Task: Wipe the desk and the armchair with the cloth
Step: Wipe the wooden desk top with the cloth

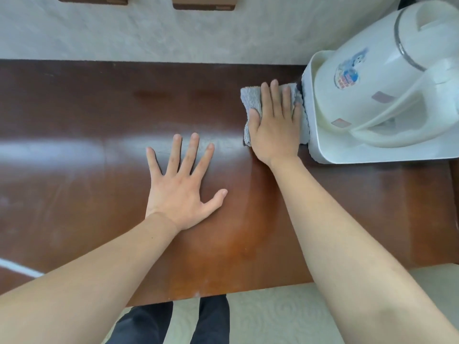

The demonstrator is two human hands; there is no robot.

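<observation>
The dark brown wooden desk (74,115) fills the view, glossy with pale streaks. A grey cloth (250,99) lies on it at the right, pressed flat under my right hand (275,125), whose fingers point toward the wall. The cloth's right edge touches the white tray. My left hand (182,187) rests flat on the desk near the middle, fingers spread, holding nothing. No armchair is in view.
A white electric kettle (387,80) stands on a white tray (330,150) at the desk's right end, close to the cloth. A pale wall (149,33) runs behind the desk with two brown fittings at the top. Below the front edge are light carpet and my dark trousers.
</observation>
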